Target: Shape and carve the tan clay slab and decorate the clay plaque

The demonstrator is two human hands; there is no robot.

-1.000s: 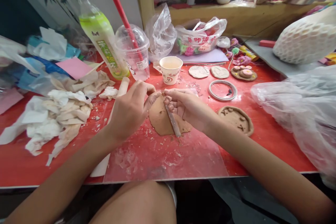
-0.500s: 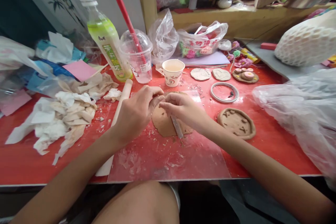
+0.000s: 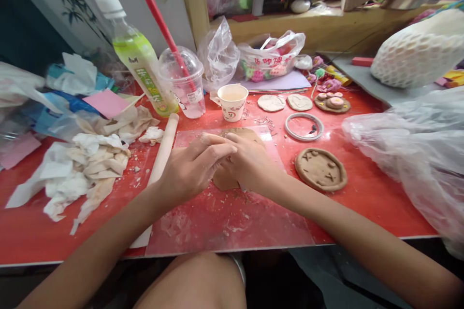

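Note:
My left hand (image 3: 194, 161) and my right hand (image 3: 252, 164) meet above a flat slab of brown clay (image 3: 225, 181), fingers curled and fingertips together. Whatever lies between the fingertips is hidden. Under my right palm only a sliver of a flat greyish strip-shaped tool (image 3: 242, 188) shows; the rest is covered by the hand. The slab rests on a clear plastic sheet (image 3: 232, 231) dotted with clay crumbs. Right of my wrist lies a round clay disc (image 3: 321, 170) with a raised rim and small marks pressed in.
A rolling pin (image 3: 165, 149) and crumpled tissues (image 3: 97, 159) lie left. Behind stand a drink bottle (image 3: 143, 65), a domed plastic cup (image 3: 188, 91) and a paper cup (image 3: 232, 106). A ring (image 3: 303, 127), pale clay pieces (image 3: 271, 103) and a plastic bag (image 3: 406, 140) are right.
My hands have come closer together, the left fingers now overlapping the right. The strip-shaped tool, plainly visible below my right hand before, is mostly hidden. The view has shifted slightly.

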